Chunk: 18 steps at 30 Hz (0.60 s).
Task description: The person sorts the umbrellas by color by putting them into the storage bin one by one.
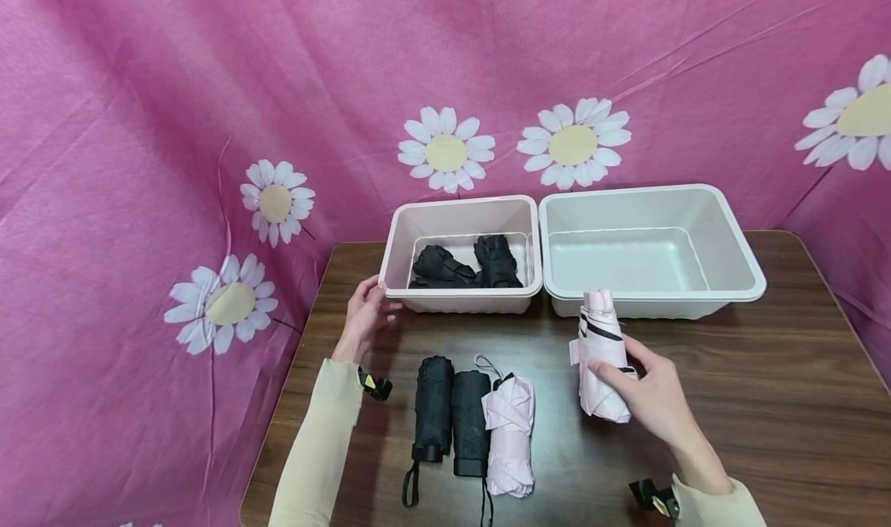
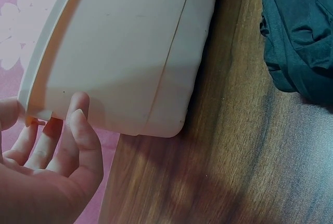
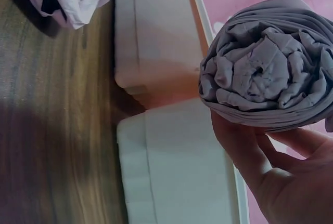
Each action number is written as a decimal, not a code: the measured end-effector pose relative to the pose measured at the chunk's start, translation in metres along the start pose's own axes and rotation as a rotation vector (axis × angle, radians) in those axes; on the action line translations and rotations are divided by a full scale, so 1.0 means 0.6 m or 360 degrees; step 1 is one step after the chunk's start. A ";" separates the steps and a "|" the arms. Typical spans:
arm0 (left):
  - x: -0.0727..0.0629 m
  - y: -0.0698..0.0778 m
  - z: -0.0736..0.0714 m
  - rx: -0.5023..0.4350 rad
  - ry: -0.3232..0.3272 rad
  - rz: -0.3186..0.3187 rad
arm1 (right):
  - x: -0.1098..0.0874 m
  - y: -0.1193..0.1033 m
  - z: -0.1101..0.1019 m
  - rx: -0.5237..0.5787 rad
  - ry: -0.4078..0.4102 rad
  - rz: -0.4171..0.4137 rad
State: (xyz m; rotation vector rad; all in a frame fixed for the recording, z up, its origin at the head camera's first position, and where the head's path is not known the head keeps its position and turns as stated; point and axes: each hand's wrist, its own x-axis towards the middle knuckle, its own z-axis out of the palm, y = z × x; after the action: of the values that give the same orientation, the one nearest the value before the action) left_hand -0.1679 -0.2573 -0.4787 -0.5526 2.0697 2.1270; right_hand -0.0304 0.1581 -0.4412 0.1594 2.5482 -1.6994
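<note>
My right hand (image 1: 654, 395) grips a folded pale pink umbrella (image 1: 600, 361) above the table, just in front of the right-hand bin. In the right wrist view the bunched end of that umbrella (image 3: 260, 73) faces the camera. With thumb and fingers, my left hand (image 1: 363, 314) pinches the near left corner of the pinkish bin (image 1: 459, 302); its rim (image 2: 39, 68) shows between them in the left wrist view. Folded black umbrellas (image 1: 497, 260) lie inside this bin. On the table are two black folded umbrellas (image 1: 433, 407) (image 1: 471, 419) beside a pink folded umbrella (image 1: 511, 434).
A larger pale grey-white bin (image 1: 654, 306) stands to the right of the pinkish one, close against it. Both are at the back of the brown wooden table (image 1: 800, 372). Behind hangs a pink cloth (image 1: 334, 86) with white daisies. Wrist straps from the umbrellas trail on the tabletop.
</note>
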 end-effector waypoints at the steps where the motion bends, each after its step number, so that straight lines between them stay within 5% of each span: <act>1: 0.000 0.000 0.000 0.0002 -0.0003 0.0003 | 0.001 -0.002 -0.002 0.0005 0.0011 -0.0006; 14: 0.000 0.001 0.000 0.0017 0.0016 -0.0010 | 0.024 -0.015 -0.025 0.0089 0.0091 0.0004; 18: 0.001 0.001 0.001 0.0021 0.0022 -0.0017 | 0.035 -0.016 -0.032 0.0275 0.0032 0.0040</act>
State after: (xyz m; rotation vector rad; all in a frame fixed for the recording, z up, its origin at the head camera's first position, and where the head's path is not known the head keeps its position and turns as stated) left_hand -0.1688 -0.2571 -0.4784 -0.5773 2.0817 2.1083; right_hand -0.0524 0.1729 -0.4275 0.2181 2.3998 -1.9168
